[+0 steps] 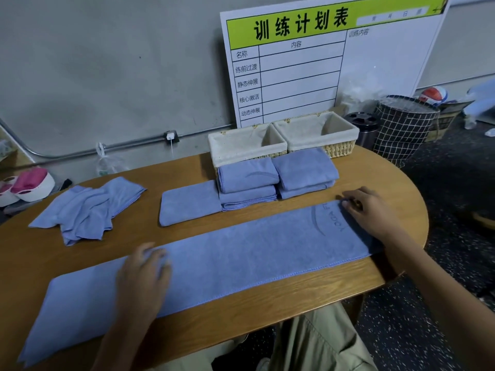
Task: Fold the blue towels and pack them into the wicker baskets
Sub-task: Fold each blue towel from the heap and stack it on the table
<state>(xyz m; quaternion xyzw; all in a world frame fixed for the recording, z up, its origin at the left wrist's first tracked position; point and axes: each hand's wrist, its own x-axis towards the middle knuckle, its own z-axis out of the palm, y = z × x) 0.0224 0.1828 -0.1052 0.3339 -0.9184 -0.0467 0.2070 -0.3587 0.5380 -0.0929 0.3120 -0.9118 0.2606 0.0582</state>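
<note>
A long blue towel (227,253), folded lengthwise into a strip, lies across the front of the wooden table (241,311). My left hand (144,271) rests flat on its left part, fingers spread. My right hand (367,210) presses on its right end, fingertips at the far corner. Behind it, two stacks of folded blue towels (249,178) (305,167) sit in front of two empty lined wicker baskets (225,145) (345,132). One folded towel (187,202) lies left of the stacks. A crumpled heap of blue towels (85,207) is at the far left.
A large white schedule board (308,62) leans on the wall behind the baskets. A dark checked bin (404,124) and a black cylinder (361,124) stand on the floor to the right. The table's rounded right edge is near my right forearm.
</note>
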